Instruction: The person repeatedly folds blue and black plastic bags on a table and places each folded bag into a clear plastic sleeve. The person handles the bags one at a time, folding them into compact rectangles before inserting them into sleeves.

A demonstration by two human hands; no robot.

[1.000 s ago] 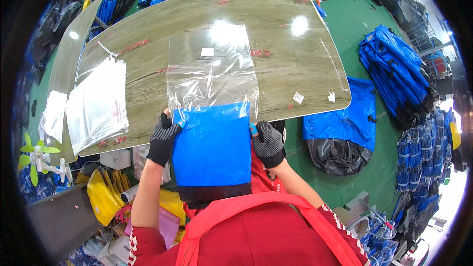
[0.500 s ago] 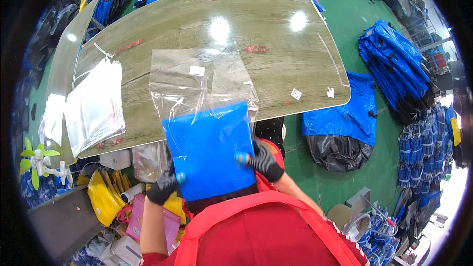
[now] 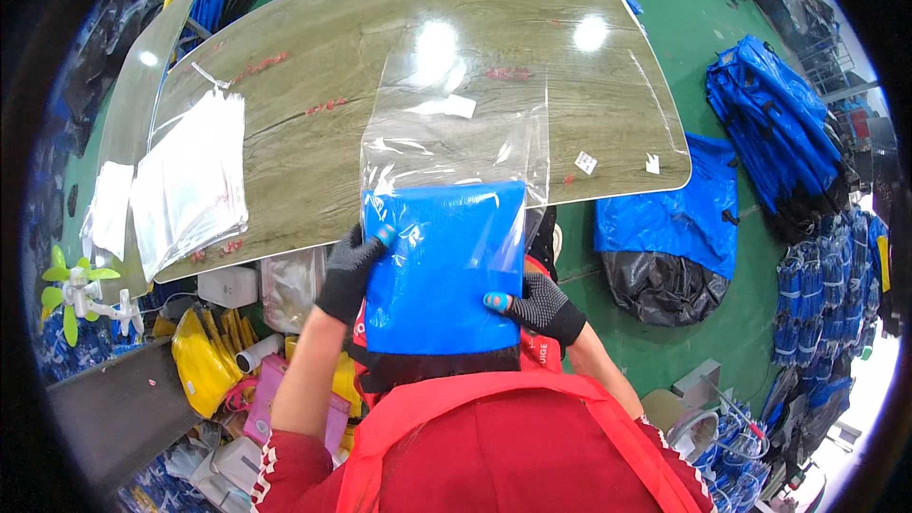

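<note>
A folded blue bag with a black lower band point(image 3: 445, 271) is held upright against my front, its upper part inside a clear plastic sleeve point(image 3: 456, 152). The sleeve's far end lies out over the wood-patterned table point(image 3: 313, 66). My left hand point(image 3: 353, 271), in a dark glove with blue fingertips, grips the bag's left edge, thumb on the front. On the right edge, lower down, my right hand point(image 3: 540, 308) in a matching glove pinches the bag with its thumb in front. The fingers behind the bag are hidden.
A stack of clear sleeves point(image 3: 195, 190) lies at the table's left end, near a small green fan point(image 3: 74, 296). Yellow folded bags point(image 3: 204, 361) sit below left. On the green floor to the right are a blue and black bag point(image 3: 665, 228) and a blue pile point(image 3: 774, 133).
The bag and sleeve have shifted right and turned straighter. My left hand has moved up along the bag's left edge; the sleeve reaches further over the bag's sides.
</note>
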